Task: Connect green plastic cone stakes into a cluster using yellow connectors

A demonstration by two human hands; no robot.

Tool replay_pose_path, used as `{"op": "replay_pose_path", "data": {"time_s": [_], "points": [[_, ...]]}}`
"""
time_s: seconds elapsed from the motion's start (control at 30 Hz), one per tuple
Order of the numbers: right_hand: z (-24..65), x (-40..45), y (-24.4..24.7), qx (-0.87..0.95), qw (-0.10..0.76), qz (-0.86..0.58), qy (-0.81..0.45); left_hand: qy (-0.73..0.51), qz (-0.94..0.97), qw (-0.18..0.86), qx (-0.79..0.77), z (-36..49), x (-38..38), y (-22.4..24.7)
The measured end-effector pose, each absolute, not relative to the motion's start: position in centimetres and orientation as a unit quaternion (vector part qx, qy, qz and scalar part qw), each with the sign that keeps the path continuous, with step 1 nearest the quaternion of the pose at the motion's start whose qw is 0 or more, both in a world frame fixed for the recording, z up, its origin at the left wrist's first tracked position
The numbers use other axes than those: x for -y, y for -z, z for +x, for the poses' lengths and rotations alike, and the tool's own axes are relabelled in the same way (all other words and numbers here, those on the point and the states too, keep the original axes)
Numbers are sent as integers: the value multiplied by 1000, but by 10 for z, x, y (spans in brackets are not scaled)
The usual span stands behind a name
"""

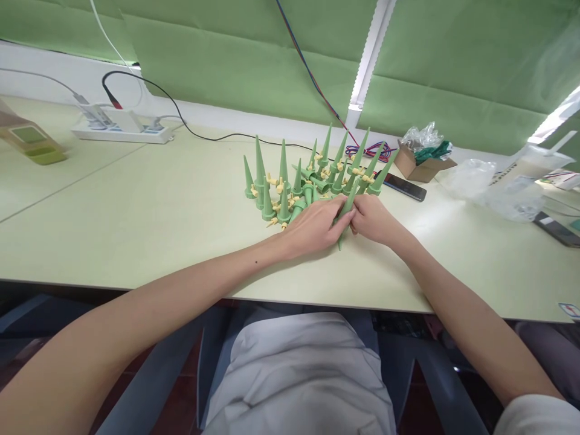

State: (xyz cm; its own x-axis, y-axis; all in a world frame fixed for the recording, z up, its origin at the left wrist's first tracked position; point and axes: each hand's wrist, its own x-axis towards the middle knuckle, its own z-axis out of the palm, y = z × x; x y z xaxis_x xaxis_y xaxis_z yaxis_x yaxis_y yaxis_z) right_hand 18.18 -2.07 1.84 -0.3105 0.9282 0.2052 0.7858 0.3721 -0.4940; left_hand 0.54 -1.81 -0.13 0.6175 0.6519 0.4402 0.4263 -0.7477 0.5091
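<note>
Both my hands meet over the pale table, in front of a cluster of green cone-shaped spikes [267, 205] with small yellow valves. My left hand [319, 226] is closed around a slim green spike [348, 208], its thumb laid along it and one tapered end pointing down toward the table. Pressed against the same spike from the right is my right hand [369, 217], with its fingers curled; whatever its fingertips grip is hidden. Many of the spikes behind stand upright, and several lie on their sides close to my left hand.
A black phone [403, 186] lies right of the spikes, near a small cardboard box [421, 166]. Farther right are a plastic bag [471, 180], a drink cup [530, 166] and another phone [557, 229]. A power strip [122, 133] sits back left, its black cable running behind the spikes.
</note>
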Motion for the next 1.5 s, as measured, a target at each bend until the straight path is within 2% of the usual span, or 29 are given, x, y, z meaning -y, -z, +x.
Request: {"op": "replay_pose_path", "data": {"time_s": [0.57, 0.93, 1.07, 1.2, 1.4, 1.5], "points": [[189, 18, -17, 803, 164, -560, -126, -308, 879, 195, -306, 7, 19, 5], [189, 16, -13, 833, 161, -520, -99, -263, 894, 184, -312, 8, 17, 5], [186, 20, -19, 813, 198, -536, -114, -305, 894, 178, -275, 7, 17, 2], [181, 25, -24, 779, 272, -551, -122, -352, 882, 145, -277, 8, 18, 2], [175, 26, -17, 745, 407, -494, -189, -468, 827, 109, -292, 11, 12, 8], [174, 25, -13, 735, 440, -456, -241, -510, 808, 103, -275, 11, 9, 9]]}}
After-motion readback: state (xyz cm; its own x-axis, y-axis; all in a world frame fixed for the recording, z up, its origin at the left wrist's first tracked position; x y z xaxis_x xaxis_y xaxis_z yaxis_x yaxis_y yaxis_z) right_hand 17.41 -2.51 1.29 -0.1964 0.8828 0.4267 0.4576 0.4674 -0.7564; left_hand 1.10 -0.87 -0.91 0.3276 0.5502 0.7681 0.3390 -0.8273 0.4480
